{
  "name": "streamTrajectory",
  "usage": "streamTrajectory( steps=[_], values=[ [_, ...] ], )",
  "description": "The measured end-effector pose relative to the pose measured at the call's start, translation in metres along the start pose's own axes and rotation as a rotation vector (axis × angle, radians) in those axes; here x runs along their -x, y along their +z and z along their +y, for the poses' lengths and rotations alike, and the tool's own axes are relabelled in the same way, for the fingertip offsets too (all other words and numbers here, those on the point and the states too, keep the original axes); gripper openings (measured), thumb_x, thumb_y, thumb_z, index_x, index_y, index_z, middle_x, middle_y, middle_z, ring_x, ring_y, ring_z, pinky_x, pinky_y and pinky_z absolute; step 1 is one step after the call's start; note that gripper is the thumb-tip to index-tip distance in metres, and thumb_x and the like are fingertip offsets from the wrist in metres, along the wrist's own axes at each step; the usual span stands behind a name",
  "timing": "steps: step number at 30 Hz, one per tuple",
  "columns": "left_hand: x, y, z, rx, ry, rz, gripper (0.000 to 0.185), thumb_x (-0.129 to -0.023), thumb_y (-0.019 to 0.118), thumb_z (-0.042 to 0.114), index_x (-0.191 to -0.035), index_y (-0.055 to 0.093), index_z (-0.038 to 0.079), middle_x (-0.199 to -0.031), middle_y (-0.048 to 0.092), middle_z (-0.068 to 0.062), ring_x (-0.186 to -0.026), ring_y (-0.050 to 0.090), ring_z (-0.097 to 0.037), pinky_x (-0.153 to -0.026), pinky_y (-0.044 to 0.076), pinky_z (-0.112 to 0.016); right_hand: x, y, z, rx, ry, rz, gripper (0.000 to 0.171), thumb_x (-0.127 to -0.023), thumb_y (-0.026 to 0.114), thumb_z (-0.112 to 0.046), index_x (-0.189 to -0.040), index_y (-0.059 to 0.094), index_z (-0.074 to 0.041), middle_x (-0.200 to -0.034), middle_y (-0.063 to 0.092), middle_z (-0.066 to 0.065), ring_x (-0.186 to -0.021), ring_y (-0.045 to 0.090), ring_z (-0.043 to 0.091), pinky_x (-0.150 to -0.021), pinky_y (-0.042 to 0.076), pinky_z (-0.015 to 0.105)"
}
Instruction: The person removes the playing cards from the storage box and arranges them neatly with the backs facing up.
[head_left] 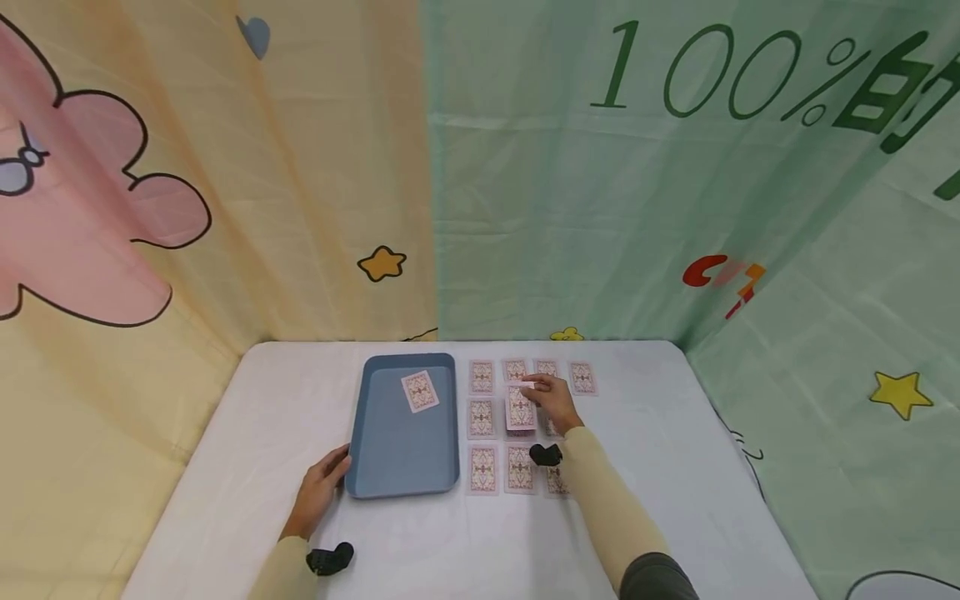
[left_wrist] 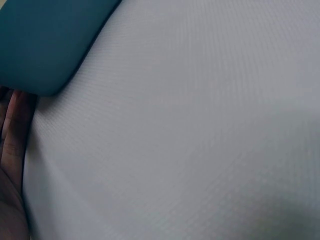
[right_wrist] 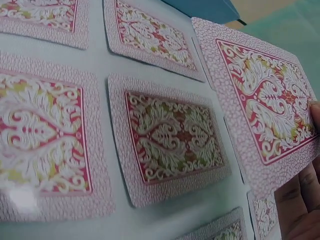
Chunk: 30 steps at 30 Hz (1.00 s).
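My right hand [head_left: 556,402] pinches a playing card [head_left: 519,408] by its edge, with thumb and fingers at its right side. The card is raised over the middle of the laid-out cards, its red-and-white patterned back showing. Under it, a shaded card [right_wrist: 175,137] lies flat in the right wrist view. My left hand [head_left: 317,493] touches the left edge of a blue-grey tray [head_left: 405,450]. Its straight fingers [left_wrist: 14,135] reach to just below the rim in the left wrist view; their tips are hidden there. One card [head_left: 420,392] lies tilted in the tray's upper part, back up.
Right of the tray, rows of cards, such as this near-left card [head_left: 483,470], lie back up on the white tabletop [head_left: 225,500]. My right forearm overlaps some of them. Printed curtains [head_left: 555,208] stand right behind the table's far edge.
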<state>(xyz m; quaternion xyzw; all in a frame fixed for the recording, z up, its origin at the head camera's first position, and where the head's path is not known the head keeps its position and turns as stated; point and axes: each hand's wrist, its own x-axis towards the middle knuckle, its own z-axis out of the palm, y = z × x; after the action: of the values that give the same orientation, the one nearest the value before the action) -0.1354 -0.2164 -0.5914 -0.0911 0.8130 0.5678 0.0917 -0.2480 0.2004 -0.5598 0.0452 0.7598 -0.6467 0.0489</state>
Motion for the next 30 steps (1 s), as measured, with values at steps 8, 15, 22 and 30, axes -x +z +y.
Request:
streamTrajectory(
  steps=[8, 15, 22, 30],
  values=[
    [0.001, 0.002, -0.003, 0.014, 0.009, -0.006, 0.051, -0.103, 0.048, 0.022, -0.142, 0.039, -0.008, -0.145, 0.039, -0.028, -0.135, 0.037, -0.041, -0.11, 0.033, -0.052, 0.007, -0.029, 0.011, 0.005, 0.029, 0.062, 0.033, -0.092, 0.065, -0.008, -0.122, 0.062, 0.004, -0.072, 0.051, -0.003, -0.071, 0.049, 0.012, -0.066, 0.045, 0.027],
    [-0.003, -0.001, -0.001, 0.017, 0.001, -0.009, 0.053, -0.102, 0.048, 0.026, -0.143, 0.039, -0.007, -0.146, 0.039, -0.026, -0.137, 0.035, -0.039, -0.111, 0.031, -0.052, 0.007, -0.051, 0.02, -0.046, 0.072, 0.187, 0.031, -0.091, 0.067, -0.009, -0.119, 0.064, 0.003, -0.087, 0.068, 0.002, -0.079, 0.061, 0.01, -0.07, 0.052, 0.021],
    [-0.003, -0.001, 0.001, 0.023, -0.007, -0.012, 0.053, -0.102, 0.049, 0.026, -0.143, 0.038, -0.007, -0.146, 0.038, -0.028, -0.137, 0.034, -0.04, -0.11, 0.031, -0.053, 0.01, -0.076, 0.033, -0.067, 0.089, 0.26, 0.039, -0.091, 0.067, -0.009, -0.126, 0.059, 0.006, -0.089, 0.069, -0.001, -0.079, 0.06, 0.004, -0.069, 0.051, 0.02],
    [-0.004, -0.002, 0.001, 0.019, -0.021, -0.016, 0.052, -0.103, 0.048, 0.024, -0.143, 0.037, -0.007, -0.147, 0.037, -0.027, -0.138, 0.033, -0.04, -0.111, 0.03, -0.052, 0.014, -0.101, 0.047, 0.003, 0.226, 0.354, 0.039, -0.091, 0.068, -0.017, -0.124, 0.059, 0.002, -0.112, 0.066, 0.015, -0.088, 0.06, 0.01, -0.07, 0.049, 0.016]
  ],
)
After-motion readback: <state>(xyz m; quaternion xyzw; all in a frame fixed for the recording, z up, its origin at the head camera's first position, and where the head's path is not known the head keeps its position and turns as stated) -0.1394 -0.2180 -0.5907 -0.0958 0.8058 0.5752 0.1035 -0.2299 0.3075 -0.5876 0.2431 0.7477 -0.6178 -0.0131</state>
